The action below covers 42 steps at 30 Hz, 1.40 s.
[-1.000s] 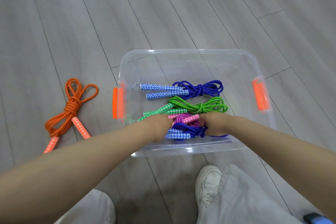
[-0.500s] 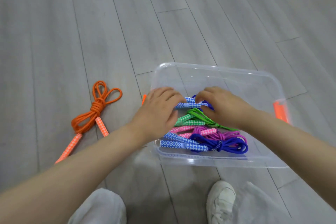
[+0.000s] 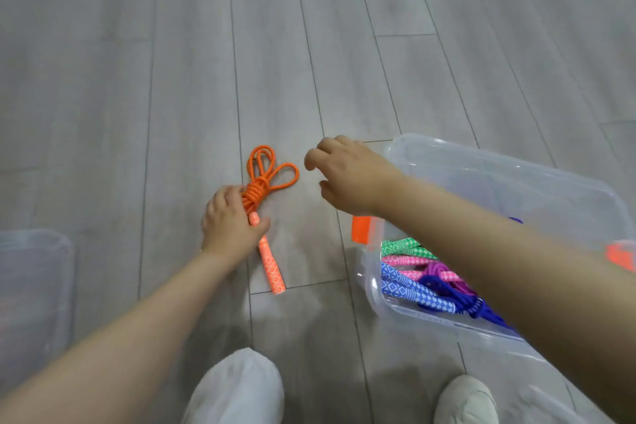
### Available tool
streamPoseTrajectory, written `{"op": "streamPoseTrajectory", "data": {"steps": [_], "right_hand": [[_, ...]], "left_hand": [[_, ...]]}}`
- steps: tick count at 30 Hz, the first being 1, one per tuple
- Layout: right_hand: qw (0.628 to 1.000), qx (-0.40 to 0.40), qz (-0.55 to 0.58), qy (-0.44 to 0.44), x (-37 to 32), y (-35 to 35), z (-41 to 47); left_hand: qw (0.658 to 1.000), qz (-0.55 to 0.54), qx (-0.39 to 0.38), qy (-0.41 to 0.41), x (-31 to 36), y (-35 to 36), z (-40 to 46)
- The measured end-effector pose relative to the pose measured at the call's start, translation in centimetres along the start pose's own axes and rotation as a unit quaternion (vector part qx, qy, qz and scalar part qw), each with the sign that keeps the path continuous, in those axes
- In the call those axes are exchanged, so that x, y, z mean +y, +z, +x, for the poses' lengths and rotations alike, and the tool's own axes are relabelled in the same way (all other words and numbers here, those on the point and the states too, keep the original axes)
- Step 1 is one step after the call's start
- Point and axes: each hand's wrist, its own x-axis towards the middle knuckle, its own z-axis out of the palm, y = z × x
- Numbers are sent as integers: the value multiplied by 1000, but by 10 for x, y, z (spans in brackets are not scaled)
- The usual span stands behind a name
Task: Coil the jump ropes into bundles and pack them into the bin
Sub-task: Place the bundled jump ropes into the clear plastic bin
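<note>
An orange jump rope point(image 3: 266, 179), coiled and knotted into a bundle, lies on the grey floor left of the bin. My left hand point(image 3: 229, 222) grips it at the knot and upper handles; one orange handle point(image 3: 272, 267) sticks out below my palm. My right hand point(image 3: 347, 175) hovers over the floor just right of the rope's loops, fingers loosely curled, holding nothing. The clear plastic bin point(image 3: 481, 165) stands at the right with orange latches point(image 3: 361, 229). Inside lie green point(image 3: 399, 246), pink point(image 3: 402, 260) and blue point(image 3: 413, 291) handled bundles, partly hidden by my right forearm.
A second clear container point(image 3: 32, 282) sits at the left edge. My knee point(image 3: 237, 385) and a white shoe point(image 3: 464, 399) are at the bottom. Bare wooden floor stretches beyond the rope and bin.
Both hands left the bin and moved left to the orange rope. My left hand has taken hold of the bundle. The view has swung left, so the bin now sits at the right.
</note>
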Motion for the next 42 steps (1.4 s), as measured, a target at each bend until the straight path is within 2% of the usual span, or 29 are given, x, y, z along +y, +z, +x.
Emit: {"op": "streamPoseTrajectory", "data": {"steps": [3, 6, 13, 19, 23, 27, 32, 36, 42], "right_hand": [[998, -61, -3, 16, -27, 18, 33], [993, -115, 2, 31, -45, 42, 57], [985, -168, 29, 22, -68, 83, 81], [980, -198, 7, 9, -67, 94, 79], [979, -199, -6, 42, -63, 96, 82], [974, -201, -86, 57, -57, 96, 75], [976, -176, -78, 100, -52, 108, 52], [965, -213, -57, 143, -52, 117, 42], [956, -240, -80, 151, -52, 123, 40]], "left_hand": [[999, 8, -2, -35, -38, 10, -15], [999, 13, 11, -32, -55, 19, -24], [998, 0, -13, -61, -43, 30, -24], [998, -26, -2, -61, -31, 32, -13], [998, 27, -27, -46, -28, 37, -10], [991, 123, -54, 18, -28, 40, -12], [988, 131, -62, 55, -25, 46, -20], [985, 146, -78, 55, -37, 49, -27], [990, 128, -11, 63, -67, 46, -25]]}}
